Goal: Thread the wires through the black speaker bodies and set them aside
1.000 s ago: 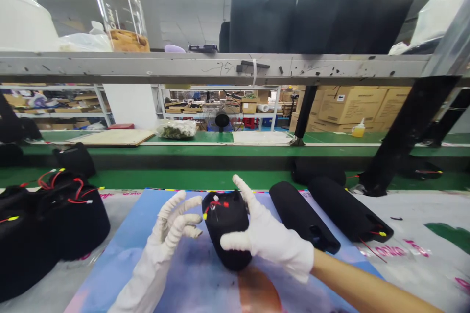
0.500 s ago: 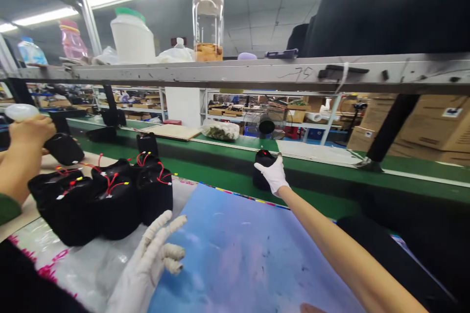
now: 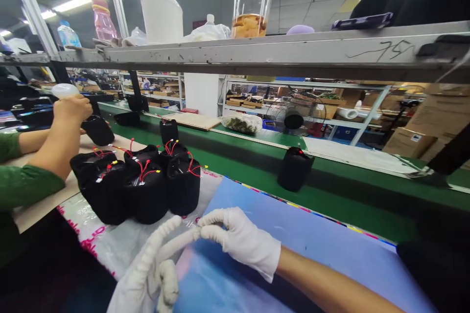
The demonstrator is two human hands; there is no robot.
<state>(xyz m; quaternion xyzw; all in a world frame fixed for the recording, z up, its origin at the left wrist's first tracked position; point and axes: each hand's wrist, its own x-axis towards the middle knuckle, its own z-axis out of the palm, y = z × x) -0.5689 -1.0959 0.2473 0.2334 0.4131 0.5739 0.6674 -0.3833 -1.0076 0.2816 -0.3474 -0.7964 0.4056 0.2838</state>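
Observation:
My left hand (image 3: 150, 269) wears a white glove above the blue-violet mat (image 3: 316, 239). Two of its fingers point forward and the lower ones are curled. My right hand (image 3: 242, 242), also gloved in white, reaches across from the right. Its thumb and forefinger pinch the tip of one outstretched left glove finger. Just beyond the hands stands a cluster of several black fabric-covered cylinders (image 3: 147, 200) with red wires and small connectors on top. A single black cylinder (image 3: 294, 171) stands on the green conveyor belt (image 3: 235, 164), apart from both hands.
At the left, another person's hand (image 3: 71, 107) holds a whitish rounded object over a black cylinder (image 3: 98, 131). A metal shelf (image 3: 257, 54) with bottles and a jar crosses above the belt. Behind stand a fan (image 3: 293, 116) and cardboard boxes (image 3: 411, 142).
My right hand has let go of the black cylinder on the belt and come back to my left hand's fingertip. The view has swung, so the surroundings sit further right.

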